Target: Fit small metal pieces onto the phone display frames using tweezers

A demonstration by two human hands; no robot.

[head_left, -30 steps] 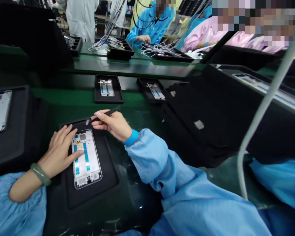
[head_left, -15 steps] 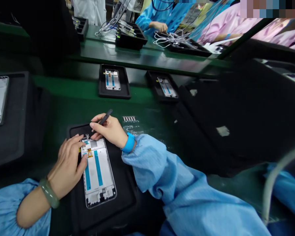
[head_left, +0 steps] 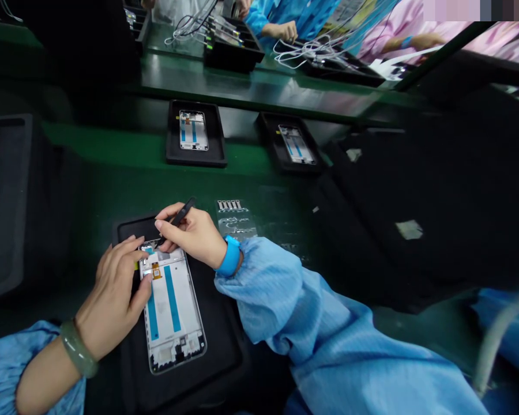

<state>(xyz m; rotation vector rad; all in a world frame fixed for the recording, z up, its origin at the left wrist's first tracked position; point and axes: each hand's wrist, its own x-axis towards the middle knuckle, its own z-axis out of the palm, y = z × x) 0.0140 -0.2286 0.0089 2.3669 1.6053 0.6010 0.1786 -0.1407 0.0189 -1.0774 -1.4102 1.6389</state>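
Note:
A phone frame (head_left: 181,300), silver with two blue strips and a small orange flex piece (head_left: 156,271), lies face down in a black tray (head_left: 220,357). My left hand (head_left: 116,282) holds its upper left edge, fingertips at the top corner and thumb on the side. Between thumb and fingers, my right hand (head_left: 194,233) pinches black tweezers (head_left: 184,211), whose tip reaches down to the frame's top end. The small part at the tip is mostly hidden by my fingers. Right of that hand lies a clear sheet (head_left: 236,219) with several small metal parts.
Two black trays with phone frames (head_left: 194,130) (head_left: 297,144) stand further back. A stack of black trays (head_left: 8,230) is at left, and a big black stack (head_left: 415,190) at right. Behind the ledge are trays with cables (head_left: 311,55) and co-workers' hands (head_left: 281,30).
The tweezers' tip has come down onto the frame's top end, and the small metal part that stuck up there has lowered. My left hand stays on the frame. The view has shifted slightly.

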